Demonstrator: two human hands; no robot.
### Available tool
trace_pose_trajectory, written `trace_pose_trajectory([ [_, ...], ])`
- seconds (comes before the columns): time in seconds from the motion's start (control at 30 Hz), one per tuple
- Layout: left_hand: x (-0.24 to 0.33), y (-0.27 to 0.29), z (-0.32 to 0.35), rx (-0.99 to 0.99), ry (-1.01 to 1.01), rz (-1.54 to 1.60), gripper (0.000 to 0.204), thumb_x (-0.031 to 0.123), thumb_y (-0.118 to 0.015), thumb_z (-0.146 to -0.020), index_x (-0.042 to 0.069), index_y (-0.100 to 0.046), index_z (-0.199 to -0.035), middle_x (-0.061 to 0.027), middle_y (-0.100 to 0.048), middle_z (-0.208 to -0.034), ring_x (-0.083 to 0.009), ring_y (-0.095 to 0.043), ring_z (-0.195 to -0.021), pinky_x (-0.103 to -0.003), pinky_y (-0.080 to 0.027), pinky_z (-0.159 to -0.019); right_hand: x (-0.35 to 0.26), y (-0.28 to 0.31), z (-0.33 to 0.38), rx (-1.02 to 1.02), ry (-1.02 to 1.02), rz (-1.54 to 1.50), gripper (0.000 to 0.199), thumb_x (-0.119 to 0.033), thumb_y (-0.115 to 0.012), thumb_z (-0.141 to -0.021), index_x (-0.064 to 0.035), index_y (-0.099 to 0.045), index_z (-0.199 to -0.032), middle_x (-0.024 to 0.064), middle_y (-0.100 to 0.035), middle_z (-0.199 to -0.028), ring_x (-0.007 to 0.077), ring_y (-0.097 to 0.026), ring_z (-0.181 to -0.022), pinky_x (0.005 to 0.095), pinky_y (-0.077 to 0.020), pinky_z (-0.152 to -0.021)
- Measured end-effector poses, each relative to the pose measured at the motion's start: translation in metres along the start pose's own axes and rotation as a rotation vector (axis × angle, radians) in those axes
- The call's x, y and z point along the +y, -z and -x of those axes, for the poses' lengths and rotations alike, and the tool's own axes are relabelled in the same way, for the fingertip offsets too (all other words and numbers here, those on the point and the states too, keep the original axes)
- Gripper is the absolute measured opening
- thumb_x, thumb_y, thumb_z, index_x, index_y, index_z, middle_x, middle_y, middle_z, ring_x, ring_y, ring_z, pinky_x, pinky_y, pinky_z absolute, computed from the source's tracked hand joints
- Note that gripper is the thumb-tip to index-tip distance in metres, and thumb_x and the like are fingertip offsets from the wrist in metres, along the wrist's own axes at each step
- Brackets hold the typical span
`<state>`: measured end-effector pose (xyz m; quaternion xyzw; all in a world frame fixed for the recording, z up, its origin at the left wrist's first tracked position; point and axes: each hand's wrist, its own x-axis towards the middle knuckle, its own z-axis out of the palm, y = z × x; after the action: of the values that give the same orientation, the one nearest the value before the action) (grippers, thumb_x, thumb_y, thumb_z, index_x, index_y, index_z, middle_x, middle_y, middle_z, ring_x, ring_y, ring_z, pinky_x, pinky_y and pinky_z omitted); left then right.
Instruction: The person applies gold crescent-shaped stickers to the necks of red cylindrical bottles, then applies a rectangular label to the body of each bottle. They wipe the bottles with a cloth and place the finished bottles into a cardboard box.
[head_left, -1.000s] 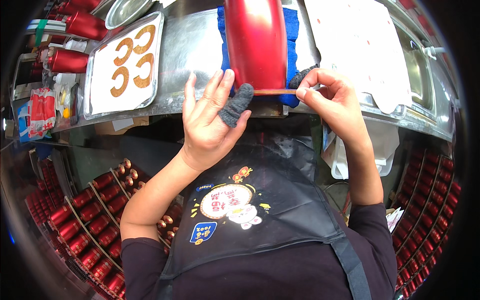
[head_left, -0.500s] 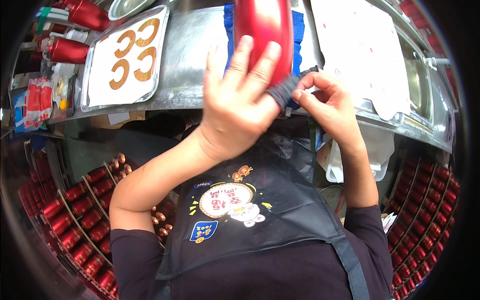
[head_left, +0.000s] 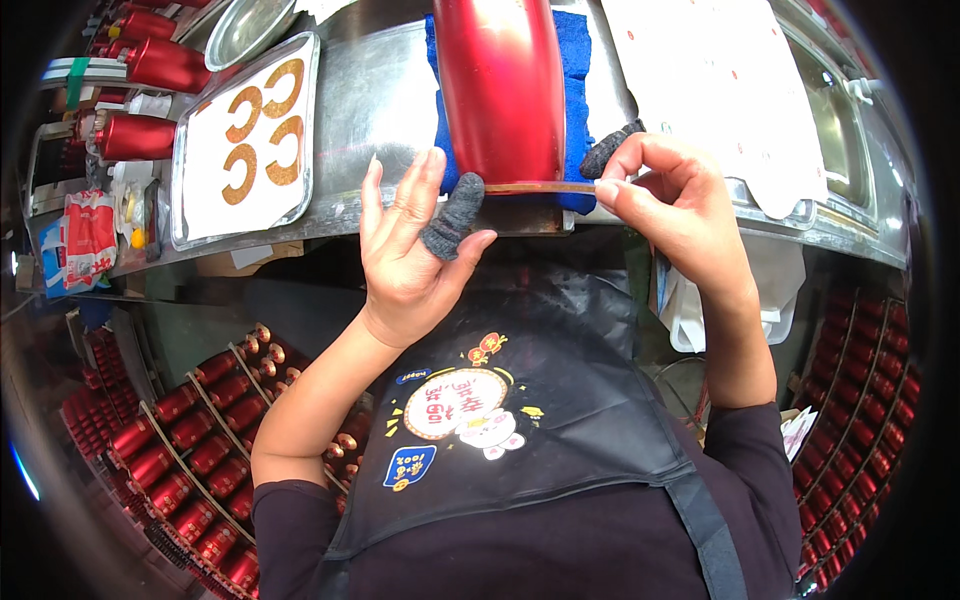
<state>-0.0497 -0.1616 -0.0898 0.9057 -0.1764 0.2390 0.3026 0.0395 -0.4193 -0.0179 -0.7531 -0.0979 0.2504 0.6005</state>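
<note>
A large glossy red vessel (head_left: 503, 90) lies on a blue cloth (head_left: 577, 70), its near end toward me. My left hand (head_left: 408, 250) is open beside its near left corner, fingers spread, with a dark knitted finger cover (head_left: 456, 214) on the index finger. At the vessel's near right, my right hand (head_left: 680, 195) pinches the end of a thin brown-gold strip (head_left: 540, 188) between thumb and finger. The strip runs across the vessel's near end to the covered left fingertip; whether it touches that fingertip I cannot tell. Another dark knitted cover (head_left: 612, 150) is on a right finger.
A tray (head_left: 311, 130) on the left holds a white sheet with several golden C-shaped pieces (head_left: 240, 173). Beyond it stands a metal bowl (head_left: 245, 35). White sheets (head_left: 720, 90) lie to the right, near a metal basin (head_left: 835, 130). Racks of red vessels (head_left: 190, 430) flank me below.
My left hand has come off the red vessel and moved left and toward me. The strip now shows, held in my right hand, which stays near the vessel's right side.
</note>
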Motion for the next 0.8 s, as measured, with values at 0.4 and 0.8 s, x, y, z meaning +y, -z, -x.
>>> trace_pose_trajectory([
  [0.4, 0.019, -0.003, -0.041, 0.068, -0.218, -0.261, 0.031, 0.020, -0.076, -0.074, 0.018, -0.077, -0.105, -0.0187, -0.060, -0.143, -0.0423, -0.064, -0.118, -0.070, -0.034, -0.105, 0.017, -0.003, -0.013, -0.018, 0.032, 0.035, 0.010, -0.009, -0.071, -0.091, -0.0028, -0.065, -0.085, -0.0058, -0.058, -0.081, -0.0003, -0.049, -0.071, 0.0176, -0.0370, -0.062],
  [0.8, 0.004, -0.007, -0.027, 0.087, 0.076, 0.077, 0.064, 0.019, -0.088, -0.073, 0.000, -0.067, -0.130, -0.0239, -0.057, -0.144, -0.0396, -0.058, -0.130, -0.060, -0.036, -0.111, 0.015, -0.008, -0.013, -0.061, 0.006, -0.003, 0.013, -0.012, -0.073, -0.091, -0.0016, -0.066, -0.088, -0.0037, -0.060, -0.083, 0.0014, -0.052, -0.073, 0.0177, -0.0407, -0.064],
])
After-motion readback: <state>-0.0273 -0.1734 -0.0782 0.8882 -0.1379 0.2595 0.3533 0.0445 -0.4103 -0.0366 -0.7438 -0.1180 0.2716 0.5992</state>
